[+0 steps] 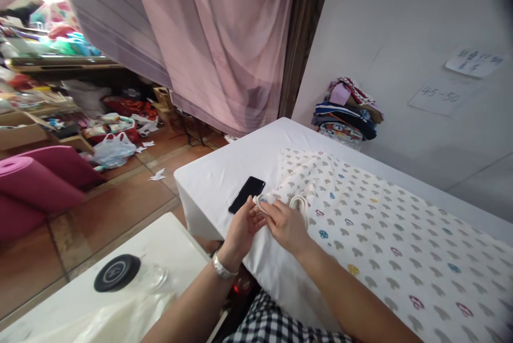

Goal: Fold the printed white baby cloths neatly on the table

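Note:
A cream fabric (385, 225) printed with small coloured mushroom shapes lies spread over a white table (224, 172). My left hand (242, 228), with a silver watch on the wrist, pinches the fabric's folded corner. My right hand (285, 223) grips the same corner beside it, fingers closed on the cloth edge. A black phone (247, 194) lies flat on the table just beyond my left fingers.
A stack of folded clothes (347, 110) sits at the table's far end by the wall. A black round lid (117, 272) rests on a second white surface at lower left. Pink curtain (224, 38), magenta rolls (36, 177) and cluttered floor lie left.

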The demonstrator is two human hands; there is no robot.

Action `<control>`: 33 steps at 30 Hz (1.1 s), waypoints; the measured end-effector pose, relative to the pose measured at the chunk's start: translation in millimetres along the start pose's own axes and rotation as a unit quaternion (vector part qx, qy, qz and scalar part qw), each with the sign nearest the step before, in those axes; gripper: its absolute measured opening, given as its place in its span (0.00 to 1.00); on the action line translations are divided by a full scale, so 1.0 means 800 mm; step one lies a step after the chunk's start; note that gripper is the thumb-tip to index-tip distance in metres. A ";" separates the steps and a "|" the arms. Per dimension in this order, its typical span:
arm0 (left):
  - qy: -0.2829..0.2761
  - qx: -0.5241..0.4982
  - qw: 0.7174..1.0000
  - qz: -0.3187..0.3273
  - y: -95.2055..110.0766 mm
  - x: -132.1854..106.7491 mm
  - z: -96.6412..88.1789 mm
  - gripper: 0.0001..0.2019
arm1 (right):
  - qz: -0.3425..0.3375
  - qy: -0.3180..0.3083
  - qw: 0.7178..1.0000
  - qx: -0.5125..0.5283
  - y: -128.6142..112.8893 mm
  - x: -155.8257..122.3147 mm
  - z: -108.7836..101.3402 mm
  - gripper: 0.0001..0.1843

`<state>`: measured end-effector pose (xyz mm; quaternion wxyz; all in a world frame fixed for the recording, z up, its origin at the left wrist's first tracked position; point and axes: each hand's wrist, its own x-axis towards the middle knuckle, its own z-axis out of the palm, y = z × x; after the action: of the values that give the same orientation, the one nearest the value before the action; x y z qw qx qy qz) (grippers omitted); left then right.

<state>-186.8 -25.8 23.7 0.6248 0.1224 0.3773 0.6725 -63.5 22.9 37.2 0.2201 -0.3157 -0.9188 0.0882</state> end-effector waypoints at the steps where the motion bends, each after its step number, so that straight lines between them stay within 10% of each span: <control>1: 0.008 0.024 1.000 0.000 -0.001 -0.001 -0.003 0.14 | 0.001 -0.018 1.000 -0.001 -0.001 -0.002 -0.001 0.17; 9: 0.052 0.289 0.954 0.067 -0.005 -0.010 -0.012 0.18 | -0.010 -0.090 0.996 0.010 -0.001 -0.015 0.005 0.18; 17: 0.079 0.242 0.962 0.097 0.006 0.009 -0.020 0.17 | -0.054 -0.017 0.998 0.041 0.008 -0.010 -0.004 0.27; 22: 0.116 0.165 0.972 0.119 0.061 0.048 -0.008 0.12 | 0.067 0.109 0.990 0.055 0.053 -0.041 -0.019 0.23; 26: 0.132 0.188 0.946 0.229 0.128 0.101 0.019 0.09 | 0.195 0.059 0.970 0.131 0.067 -0.087 -0.005 0.25; 33: 0.139 0.321 0.876 0.331 0.174 0.173 0.077 0.09 | 0.107 -0.039 0.984 0.139 0.044 -0.104 -0.006 0.22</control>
<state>-277.8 134.2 115.3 0.2328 0.3389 0.5927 0.6925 16.6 -1.2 1.9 0.2155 -0.3752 -0.8661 0.2504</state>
